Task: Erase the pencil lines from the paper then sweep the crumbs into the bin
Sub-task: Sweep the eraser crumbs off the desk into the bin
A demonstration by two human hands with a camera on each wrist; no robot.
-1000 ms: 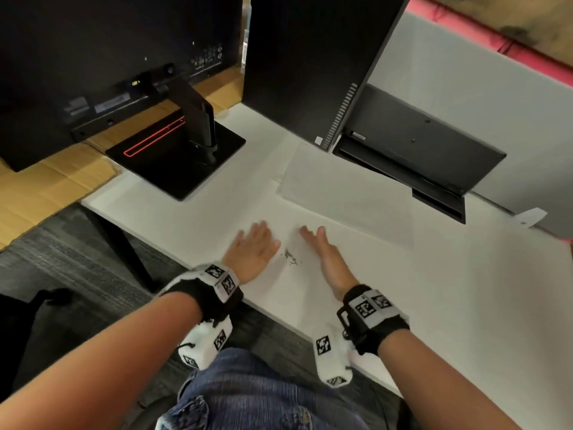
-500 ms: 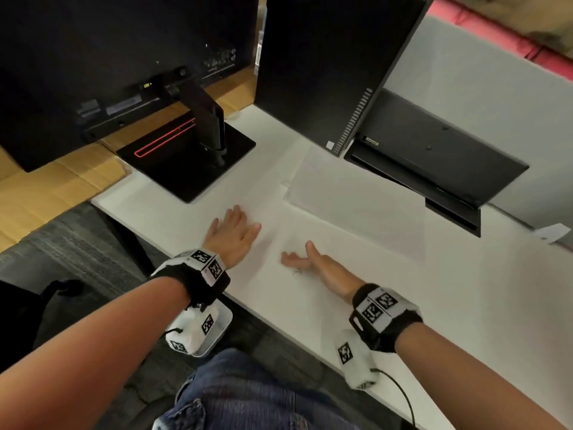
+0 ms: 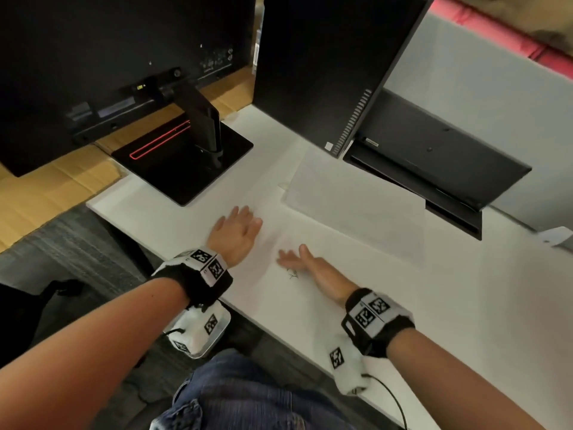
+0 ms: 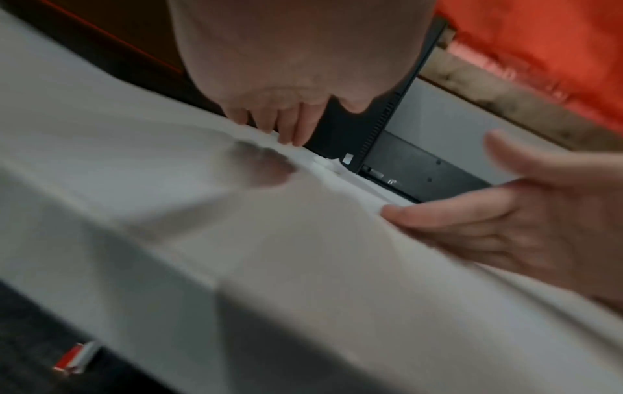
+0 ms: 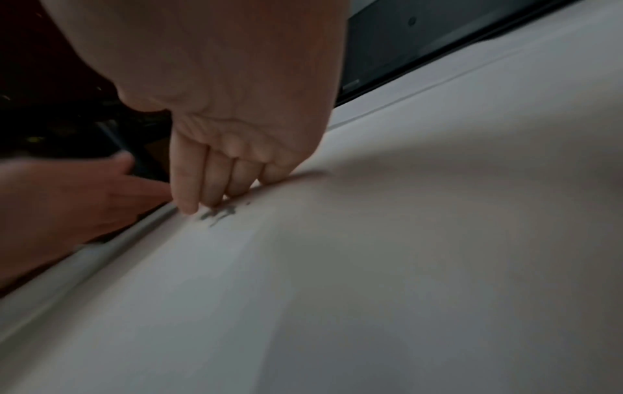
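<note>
No readable text anywhere. Wristbands carry black-and-white square marker codes, patterns only, no characters. Labels on the monitor back are too blurred to read. Small white sticker at the second monitor's lower corner is illegible. Dark scribble on the paper isn't lettering.

Left black monitor: cut off by top and left edges of head view. Right black monitor: top cut off.
Small white object at right edge of white table: partly cut off, identity unclear.
Dark crumbs beside right hand: smeared by blur in right wrist view; tiny in head view.
Left hand: fingertips blurred in left wrist view.
Red-and-white object on floor: blurred, unidentifiable.
Bin: not visible in any view.
</note>
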